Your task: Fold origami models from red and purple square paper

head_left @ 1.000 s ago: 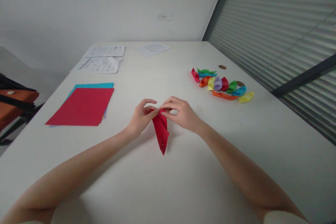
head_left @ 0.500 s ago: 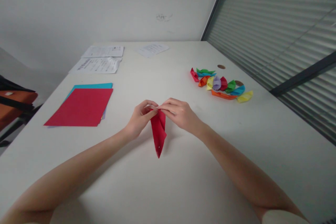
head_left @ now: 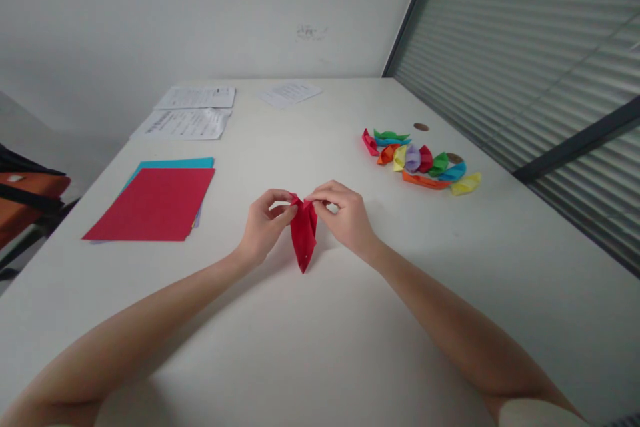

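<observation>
A folded piece of red paper [head_left: 303,237] hangs between my hands over the middle of the table, its pointed end toward me. My left hand [head_left: 267,220] pinches its upper left edge between thumb and fingers. On the other side, my right hand [head_left: 345,213] pinches the upper right edge the same way. The two pinched edges stand slightly apart, with a notch between them. Fingers cover part of the paper's far end.
Flat sheets lie at left, a red sheet [head_left: 155,203] on top and a blue sheet [head_left: 177,163] under it. Several folded colourful paper pieces [head_left: 413,157] rest at right. Printed pages [head_left: 185,123] lie at the back left. Window blinds [head_left: 525,47] run along the right.
The red paper's point has drawn away from me and looks shorter. My fingertips, close together before, have moved slightly apart, and the paper's top edges have opened between them.
</observation>
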The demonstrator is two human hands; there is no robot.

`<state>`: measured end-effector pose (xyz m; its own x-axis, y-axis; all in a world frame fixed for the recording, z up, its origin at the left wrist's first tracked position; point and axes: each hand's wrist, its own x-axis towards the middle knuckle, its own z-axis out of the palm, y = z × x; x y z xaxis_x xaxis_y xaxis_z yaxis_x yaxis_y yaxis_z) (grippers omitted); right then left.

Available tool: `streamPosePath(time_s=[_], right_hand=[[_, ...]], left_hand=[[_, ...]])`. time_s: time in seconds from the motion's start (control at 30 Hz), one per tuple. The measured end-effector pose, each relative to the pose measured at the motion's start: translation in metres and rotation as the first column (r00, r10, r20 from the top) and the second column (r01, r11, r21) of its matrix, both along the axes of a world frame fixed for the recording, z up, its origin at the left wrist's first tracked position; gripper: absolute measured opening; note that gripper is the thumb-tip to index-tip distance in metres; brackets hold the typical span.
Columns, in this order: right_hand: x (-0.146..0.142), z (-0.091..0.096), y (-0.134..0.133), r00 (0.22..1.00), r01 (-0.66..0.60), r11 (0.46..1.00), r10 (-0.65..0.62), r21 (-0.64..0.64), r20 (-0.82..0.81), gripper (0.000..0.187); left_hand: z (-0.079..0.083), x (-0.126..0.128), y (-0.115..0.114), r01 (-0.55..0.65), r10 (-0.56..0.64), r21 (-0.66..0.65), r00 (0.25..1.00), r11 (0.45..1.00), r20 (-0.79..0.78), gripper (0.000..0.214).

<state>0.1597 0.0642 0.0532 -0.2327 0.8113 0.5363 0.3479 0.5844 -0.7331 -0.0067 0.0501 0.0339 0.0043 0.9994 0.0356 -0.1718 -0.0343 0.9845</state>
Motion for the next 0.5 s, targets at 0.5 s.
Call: streamPosePath(time_s=[0.5], right_hand=[[0.006, 0.011, -0.001, 0.945, -0.020, 1.000, 0.026, -0.023, 0.326, 0.030]], left_hand=[[-0.002, 0.002, -0.004, 0.058, -0.057, 0.013, 0.996, 0.998, -0.074, 0.021]])
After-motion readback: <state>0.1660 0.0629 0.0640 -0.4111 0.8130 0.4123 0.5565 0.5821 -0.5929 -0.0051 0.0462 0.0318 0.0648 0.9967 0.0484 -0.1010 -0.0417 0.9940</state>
